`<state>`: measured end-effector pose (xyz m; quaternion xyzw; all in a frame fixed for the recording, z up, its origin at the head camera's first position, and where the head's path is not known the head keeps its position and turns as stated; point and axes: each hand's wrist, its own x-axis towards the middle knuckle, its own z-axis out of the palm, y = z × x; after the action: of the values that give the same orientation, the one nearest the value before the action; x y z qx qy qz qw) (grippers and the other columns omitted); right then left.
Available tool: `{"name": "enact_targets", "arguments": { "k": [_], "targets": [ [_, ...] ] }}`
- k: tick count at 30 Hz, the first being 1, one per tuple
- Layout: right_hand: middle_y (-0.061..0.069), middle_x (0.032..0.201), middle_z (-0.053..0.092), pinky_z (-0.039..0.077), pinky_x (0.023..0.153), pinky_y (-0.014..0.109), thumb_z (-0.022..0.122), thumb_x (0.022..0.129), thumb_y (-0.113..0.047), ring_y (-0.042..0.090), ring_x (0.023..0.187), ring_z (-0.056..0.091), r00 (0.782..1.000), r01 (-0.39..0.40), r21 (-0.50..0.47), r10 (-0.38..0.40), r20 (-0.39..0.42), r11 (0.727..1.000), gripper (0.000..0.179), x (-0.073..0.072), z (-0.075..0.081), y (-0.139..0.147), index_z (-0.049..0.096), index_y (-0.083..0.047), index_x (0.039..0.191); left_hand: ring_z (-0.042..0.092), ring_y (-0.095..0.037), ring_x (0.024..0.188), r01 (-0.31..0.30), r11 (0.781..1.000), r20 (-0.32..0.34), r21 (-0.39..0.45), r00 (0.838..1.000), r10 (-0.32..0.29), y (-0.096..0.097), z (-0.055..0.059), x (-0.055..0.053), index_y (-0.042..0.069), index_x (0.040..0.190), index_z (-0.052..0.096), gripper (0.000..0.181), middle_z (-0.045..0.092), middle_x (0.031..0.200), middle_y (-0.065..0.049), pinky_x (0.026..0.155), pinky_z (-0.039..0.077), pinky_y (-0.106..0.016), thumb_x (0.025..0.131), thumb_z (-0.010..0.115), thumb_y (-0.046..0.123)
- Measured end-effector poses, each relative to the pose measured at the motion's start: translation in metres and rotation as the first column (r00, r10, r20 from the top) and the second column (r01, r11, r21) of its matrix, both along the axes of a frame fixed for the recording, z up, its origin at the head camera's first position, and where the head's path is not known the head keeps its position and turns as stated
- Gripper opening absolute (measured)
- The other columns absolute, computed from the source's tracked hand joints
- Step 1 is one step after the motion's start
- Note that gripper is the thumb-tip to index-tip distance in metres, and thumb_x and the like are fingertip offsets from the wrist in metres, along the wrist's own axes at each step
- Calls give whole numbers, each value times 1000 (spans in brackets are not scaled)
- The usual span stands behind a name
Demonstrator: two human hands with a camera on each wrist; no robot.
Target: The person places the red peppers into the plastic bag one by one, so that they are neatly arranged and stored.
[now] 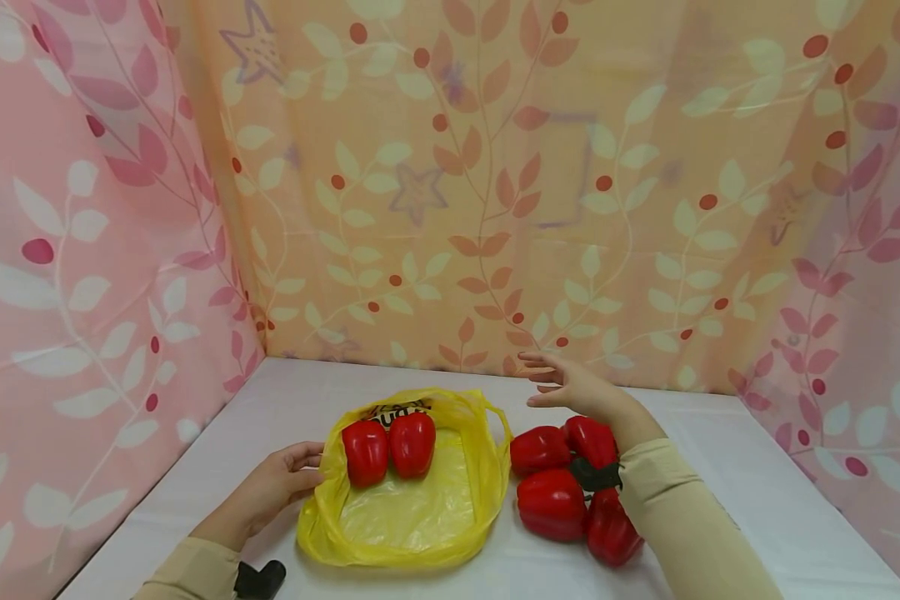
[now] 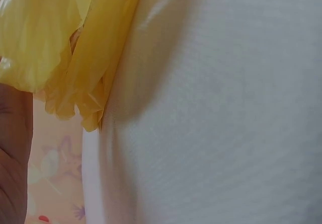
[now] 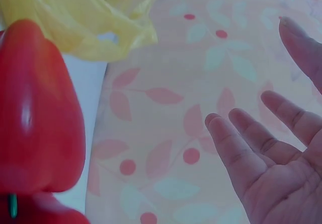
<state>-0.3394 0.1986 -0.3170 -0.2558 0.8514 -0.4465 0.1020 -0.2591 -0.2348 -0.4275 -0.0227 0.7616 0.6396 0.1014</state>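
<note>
A yellow plastic bag (image 1: 412,542) lies with its mouth spread wide on the table. Two red bell peppers (image 1: 412,445) rest inside it, toward the back left. My left hand (image 1: 273,483) is at the bag's left side, its relaxed fingertips right at the plastic rim; in the left wrist view part of the palm (image 2: 14,153) shows below the yellow plastic (image 2: 95,53). Raised behind the loose peppers, my right hand (image 1: 573,387) holds nothing. Its fingers (image 3: 236,151) are spread apart in the right wrist view. Several red bell peppers (image 1: 551,504) sit grouped under my right forearm, partly hidden by it.
The white table (image 1: 727,467) is bounded by a patterned curtain (image 1: 450,208) at the back and pink curtains (image 1: 67,275) at the sides. A bag handle (image 1: 501,421) loops up at the right rim, close to the loose peppers. Black wrist gear (image 1: 261,578) shows at my left sleeve.
</note>
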Motion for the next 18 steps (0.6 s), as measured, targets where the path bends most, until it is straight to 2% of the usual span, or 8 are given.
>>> {"name": "enact_targets", "arguments": {
  "k": [11,18],
  "targets": [
    [15,141,35,43,94,42,72,78,-24,35,125,40,999,45,5,-45,19,999,75,0,-2,27,33,-16,141,58,-20,93,3,1000,8,7,1000,-3,-1,-1,-1,-2,131,42,54,56,111,-12,82,52,-34,83,65,9],
    [21,140,34,45,93,43,70,80,-23,39,123,39,999,53,26,-53,10,998,75,2,-1,43,29,-11,142,57,-19,93,38,999,-16,22,999,-37,-3,-1,0,-4,131,40,57,55,111,-12,83,51,-33,83,66,10]
  ]
}}
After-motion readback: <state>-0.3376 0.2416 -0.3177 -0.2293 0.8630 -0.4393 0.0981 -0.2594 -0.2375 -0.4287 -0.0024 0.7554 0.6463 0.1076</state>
